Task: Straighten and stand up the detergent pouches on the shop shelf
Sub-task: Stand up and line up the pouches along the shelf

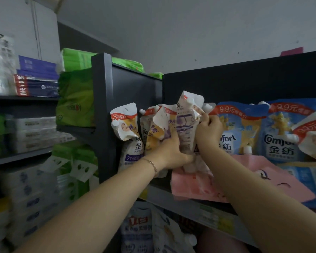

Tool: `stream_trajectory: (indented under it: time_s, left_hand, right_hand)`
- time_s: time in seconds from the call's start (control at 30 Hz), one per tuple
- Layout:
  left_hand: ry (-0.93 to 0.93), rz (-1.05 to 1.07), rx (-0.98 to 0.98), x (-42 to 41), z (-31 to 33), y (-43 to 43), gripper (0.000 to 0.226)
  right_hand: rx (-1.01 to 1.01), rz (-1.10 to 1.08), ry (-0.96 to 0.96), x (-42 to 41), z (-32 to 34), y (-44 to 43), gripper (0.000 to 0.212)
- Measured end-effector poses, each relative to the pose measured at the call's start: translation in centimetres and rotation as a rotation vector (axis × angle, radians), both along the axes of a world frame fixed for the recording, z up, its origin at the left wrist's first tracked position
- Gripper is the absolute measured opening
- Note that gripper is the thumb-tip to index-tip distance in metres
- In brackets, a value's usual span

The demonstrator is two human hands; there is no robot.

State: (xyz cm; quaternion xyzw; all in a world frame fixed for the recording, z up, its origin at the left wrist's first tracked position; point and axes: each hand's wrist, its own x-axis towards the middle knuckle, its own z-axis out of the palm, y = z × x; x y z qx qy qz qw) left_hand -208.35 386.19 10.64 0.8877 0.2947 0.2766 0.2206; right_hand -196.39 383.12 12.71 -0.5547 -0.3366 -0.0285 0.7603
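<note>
Green packs (75, 99), perhaps tissue, beside stacked blue boxes (36, 70) on the left shelving (22, 98); pink note (291, 51) on the wall (190, 33).

Pretty clearly a small shop, you've got dark metal shelves (164, 195) crammed with rows of the same pouches (244, 132) all wearing red 9.9 price banners (230, 110), stacks of green packs (75, 99) and boxes (33, 133) next door, plus a yellowish label (224, 222) on the shelf edge.

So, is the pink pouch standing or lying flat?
Lying flat. The pink pouch lies face up at the front of the shelf, before the upright blue pouches.
</note>
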Motion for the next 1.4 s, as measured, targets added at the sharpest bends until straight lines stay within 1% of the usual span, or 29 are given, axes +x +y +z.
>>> stream_trajectory:
  time_s: [0.03,0.13,0.23,0.27,0.33,0.37,0.43,0.47,0.5,0.53,0.57,0.63,0.7,0.77,0.83,0.9,0.97,1.0,1.03,1.07,1.1,1.13,1.2,1.23,1.3,1.4]
  left_hand:
    - [0.037,0.000,-0.023,0.1,0.0,-0.2,0.108]
    - [0.091,-0.064,-0.144,0.8,0.2,-0.1,0.099]
    - [0.037,-0.164,-0.251,1.2,0.2,-0.6,0.095]
    - [0.004,-0.191,-0.272,1.2,0.1,-0.8,0.093]
    - [-0.056,-0.214,-0.312,1.3,-0.3,-0.9,0.096]
    - [-0.065,-0.211,-0.319,1.3,-0.5,-1.0,0.099]
    - [-0.033,-0.183,-0.304,1.3,-0.8,-1.1,0.099]
    - [-0.009,-0.165,-0.287,1.4,-0.8,-1.1,0.094]
    - [0.020,-0.142,-0.263,1.5,-0.6,-1.2,0.086]
    - [0.034,-0.131,-0.230,1.7,-0.4,-1.4,0.080]
    - [0.037,-0.126,-0.200,1.8,-0.1,-1.7,0.079]
    - [0.014,-0.153,-0.154,2.2,0.0,-2.3,0.088]
    - [0.000,-0.182,-0.140,2.3,-0.2,-3.0,0.098]
    - [0.050,-0.188,-0.126,2.2,-0.9,-3.6,0.110]
    - [0.174,-0.130,-0.079,2.2,-1.8,-4.3,0.117]
    - [0.269,-0.027,-0.031,2.1,-2.5,-5.0,0.114]
    - [0.304,-0.006,0.029,1.7,-2.7,-5.7,0.102]
    - [0.334,-0.012,0.060,1.5,-2.7,-5.9,0.102]
    - [0.401,-0.006,0.095,1.1,-2.7,-6.2,0.111]
    - [0.490,0.015,0.147,0.9,-2.9,-6.4,0.122]
    - [0.566,0.047,0.228,0.7,-3.2,-6.7,0.127]
    - [0.596,0.081,0.331,0.6,-3.6,-7.1,0.124]
    - [0.543,0.143,0.537,0.9,-4.6,-7.6,0.106]
    - [0.494,0.168,0.598,1.1,-5.0,-7.9,0.098]
    - [0.430,0.193,0.639,1.6,-5.4,-7.9,0.089]
    - [0.360,0.179,0.665,1.8,-5.6,-7.2,0.084]
  right_hand:
    - [-0.012,0.014,-0.031,0.2,-0.2,-0.1,0.027]
    - [-0.125,0.108,-0.113,1.1,-0.4,-0.5,0.030]
    - [-0.211,0.224,-0.172,1.5,-0.5,-1.3,0.029]
    - [-0.219,0.248,-0.197,1.5,-0.6,-1.6,0.028]
    - [-0.215,0.314,-0.231,1.3,-0.8,-2.2,0.028]
    - [-0.201,0.376,-0.229,1.1,-0.9,-2.5,0.033]
    - [-0.168,0.433,-0.242,1.0,-1.2,-2.7,0.052]
    - [-0.177,0.401,-0.259,0.9,-1.4,-2.7,0.057]
    - [-0.196,0.338,-0.269,0.8,-1.6,-2.7,0.057]
    - [-0.214,0.246,-0.272,0.7,-1.7,-2.6,0.051]
    - [-0.213,0.160,-0.267,0.6,-1.8,-2.6,0.041]
    - [-0.155,0.069,-0.239,0.6,-2.0,-2.8,0.020]
    - [-0.086,0.035,-0.202,0.9,-2.3,-3.4,0.008]
    - [-0.031,0.026,-0.181,1.3,-2.4,-4.0,0.006]
    - [0.015,0.047,-0.166,1.7,-2.4,-4.4,0.007]
    - [0.033,0.053,-0.146,1.9,-2.0,-4.8,0.012]
    - [0.039,0.069,-0.124,1.9,-1.6,-5.4,0.014]
    - [0.037,0.083,-0.117,1.9,-1.3,-5.7,0.013]
    - [0.032,0.095,-0.110,2.0,-1.0,-6.1,0.012]
    - [0.022,0.101,-0.103,2.2,-0.7,-6.4,0.012]
    - [0.013,0.099,-0.099,2.3,-0.5,-6.6,0.012]
    - [0.003,0.089,-0.099,2.4,-0.2,-6.9,0.011]
    - [-0.001,0.067,-0.109,2.5,0.3,-7.5,0.008]
    - [0.004,0.065,-0.111,2.6,0.4,-7.7,0.008]
    - [0.004,0.057,-0.117,2.5,0.7,-8.1,0.006]
    - [-0.011,0.040,-0.131,2.2,1.0,-8.5,0.005]
